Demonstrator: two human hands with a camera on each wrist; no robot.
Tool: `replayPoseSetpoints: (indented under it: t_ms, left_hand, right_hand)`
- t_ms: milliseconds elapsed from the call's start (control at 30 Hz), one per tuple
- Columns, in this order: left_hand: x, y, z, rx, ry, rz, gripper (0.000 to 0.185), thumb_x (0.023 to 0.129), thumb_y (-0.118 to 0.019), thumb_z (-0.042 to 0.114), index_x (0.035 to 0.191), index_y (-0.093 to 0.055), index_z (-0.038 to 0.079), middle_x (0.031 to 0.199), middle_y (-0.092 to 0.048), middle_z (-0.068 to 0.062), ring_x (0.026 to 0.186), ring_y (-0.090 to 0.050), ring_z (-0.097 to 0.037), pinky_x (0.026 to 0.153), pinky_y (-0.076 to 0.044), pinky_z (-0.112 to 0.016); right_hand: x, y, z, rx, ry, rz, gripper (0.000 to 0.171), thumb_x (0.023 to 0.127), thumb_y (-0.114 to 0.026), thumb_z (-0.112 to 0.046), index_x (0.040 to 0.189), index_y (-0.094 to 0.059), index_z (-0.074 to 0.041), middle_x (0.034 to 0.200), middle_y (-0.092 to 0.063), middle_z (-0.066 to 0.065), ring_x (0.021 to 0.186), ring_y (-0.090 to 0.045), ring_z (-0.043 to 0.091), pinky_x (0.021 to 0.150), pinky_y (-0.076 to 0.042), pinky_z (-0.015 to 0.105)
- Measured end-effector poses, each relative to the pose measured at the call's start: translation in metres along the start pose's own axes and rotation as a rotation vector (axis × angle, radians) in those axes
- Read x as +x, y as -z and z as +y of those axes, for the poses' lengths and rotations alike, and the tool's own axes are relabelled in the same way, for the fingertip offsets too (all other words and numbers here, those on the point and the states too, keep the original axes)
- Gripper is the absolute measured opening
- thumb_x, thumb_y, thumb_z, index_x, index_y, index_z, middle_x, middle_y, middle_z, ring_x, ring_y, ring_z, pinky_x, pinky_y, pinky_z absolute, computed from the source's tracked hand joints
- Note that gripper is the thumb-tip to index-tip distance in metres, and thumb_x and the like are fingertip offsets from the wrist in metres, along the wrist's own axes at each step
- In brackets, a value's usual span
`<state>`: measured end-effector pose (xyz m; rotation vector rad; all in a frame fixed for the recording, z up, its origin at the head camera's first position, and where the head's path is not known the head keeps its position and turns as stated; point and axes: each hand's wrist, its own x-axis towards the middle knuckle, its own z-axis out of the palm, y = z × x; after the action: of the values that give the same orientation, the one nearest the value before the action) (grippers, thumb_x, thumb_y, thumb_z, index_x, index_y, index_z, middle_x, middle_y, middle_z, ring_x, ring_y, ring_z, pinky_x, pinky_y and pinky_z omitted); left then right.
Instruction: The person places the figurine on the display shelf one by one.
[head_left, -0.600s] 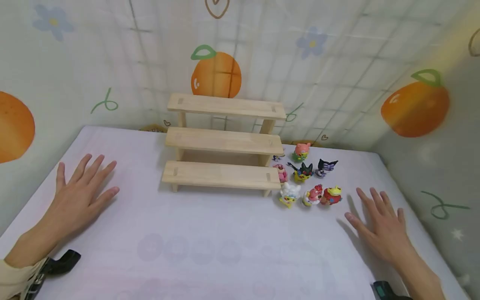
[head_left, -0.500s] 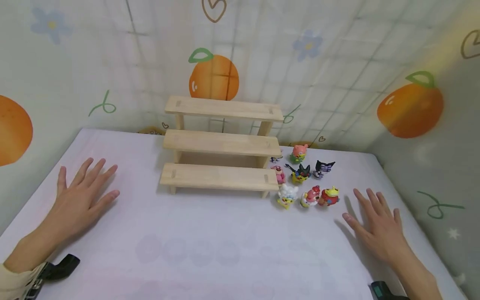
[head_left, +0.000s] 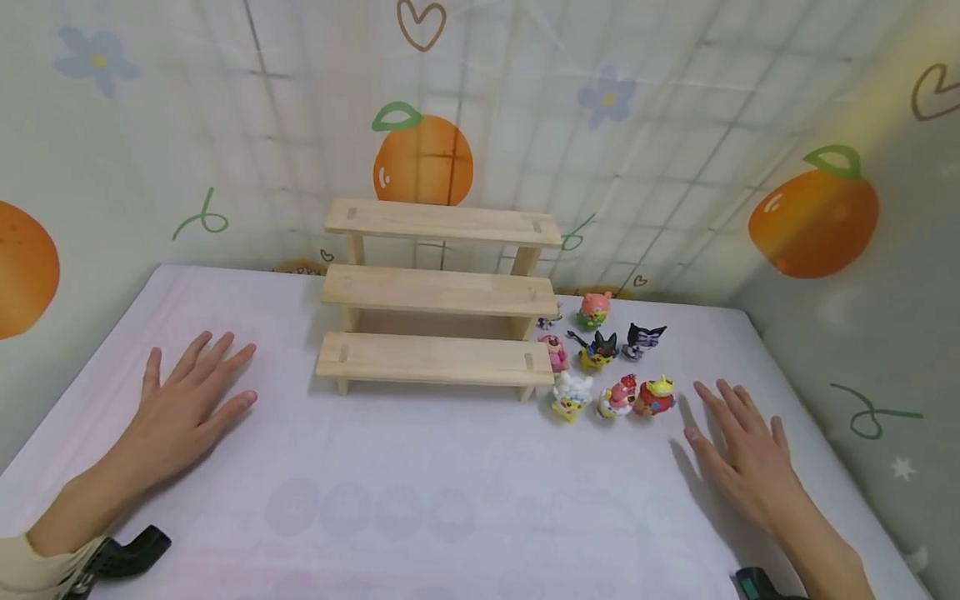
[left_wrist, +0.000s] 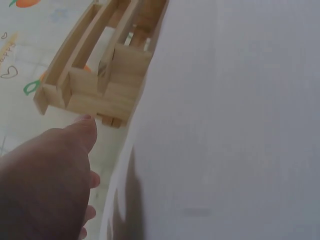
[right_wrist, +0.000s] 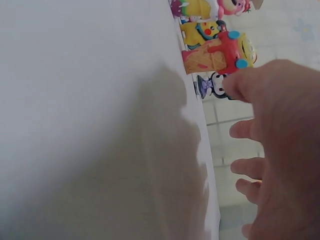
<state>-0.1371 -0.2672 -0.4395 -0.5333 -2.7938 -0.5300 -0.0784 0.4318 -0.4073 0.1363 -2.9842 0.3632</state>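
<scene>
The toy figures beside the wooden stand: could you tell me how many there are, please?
8 toy figures: front row of three; middle row, pink, black-eared yellow, black and purple; at the back, pink-topped and a small one, half hidden by the wooden stand. More may be hidden.

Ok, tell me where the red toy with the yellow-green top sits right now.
In the head view the red toy stands on the white table, rightmost in the front row of figures, beside the pink-and-white figure and just ahead of the right hand.

Bare worktop [head_left: 450, 483] lies open between the left hand [head_left: 183, 408] and the right hand [head_left: 738, 454]. Ahead and right of the left hand stands the wooden stepped shelf [head_left: 438, 292]. A cluster of toy figures [head_left: 607, 367] blocks the way just ahead-left of the right hand.
</scene>
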Motion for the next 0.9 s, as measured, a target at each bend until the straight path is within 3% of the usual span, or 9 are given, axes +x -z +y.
replayPoseSetpoints:
  t_ms: [267,533,633,733,900]
  left_hand:
    - [0.01,-0.015,0.017,-0.077,-0.021,-0.045,0.065,0.105,-0.061,0.045,0.16,-0.044,0.015,0.168,-0.034,-0.022,0.16,-0.019,-0.043,0.119,0.006,-0.077]
    - [0.022,-0.029,0.033,-0.132,-0.043,-0.061,0.061,0.105,-0.06,0.045,0.158,-0.048,0.015,0.168,-0.036,-0.02,0.158,-0.022,-0.044,0.12,-0.003,-0.076]
    - [0.028,-0.031,0.04,-0.148,-0.063,-0.073,0.061,0.106,-0.059,0.045,0.158,-0.048,0.016,0.168,-0.036,-0.019,0.158,-0.022,-0.043,0.121,-0.004,-0.075]
    - [0.032,-0.034,0.046,-0.156,-0.078,-0.079,0.059,0.107,-0.057,0.044,0.157,-0.049,0.014,0.168,-0.036,-0.019,0.158,-0.023,-0.043,0.121,-0.006,-0.074]
    - [0.04,-0.041,0.055,-0.221,-0.095,-0.014,0.051,0.108,-0.056,0.037,0.151,-0.056,0.009,0.164,-0.044,-0.018,0.156,-0.03,-0.041,0.121,-0.01,-0.072]
  right_hand:
    - [-0.001,0.003,-0.001,0.021,0.043,0.038,0.075,0.105,-0.062,-0.03,0.167,-0.024,-0.011,0.167,-0.023,0.033,0.157,-0.012,0.054,0.116,0.004,0.083]
    - [0.002,0.004,-0.012,0.146,0.098,0.228,0.07,0.1,-0.069,-0.016,0.162,-0.038,-0.011,0.163,-0.039,0.027,0.145,-0.036,0.056,0.125,-0.015,0.07]
    - [0.0,0.005,-0.014,0.156,0.097,0.237,0.069,0.1,-0.069,-0.014,0.162,-0.039,-0.012,0.162,-0.041,0.027,0.143,-0.038,0.056,0.127,-0.011,0.067]
    - [-0.001,0.006,-0.015,0.161,0.09,0.223,0.07,0.1,-0.069,-0.012,0.163,-0.038,-0.013,0.161,-0.042,0.027,0.141,-0.04,0.057,0.124,-0.014,0.071]
    - [-0.001,0.007,-0.02,0.163,0.056,0.189,0.073,0.099,-0.071,-0.016,0.163,-0.038,-0.016,0.158,-0.046,0.028,0.138,-0.044,0.057,0.109,-0.03,0.08]
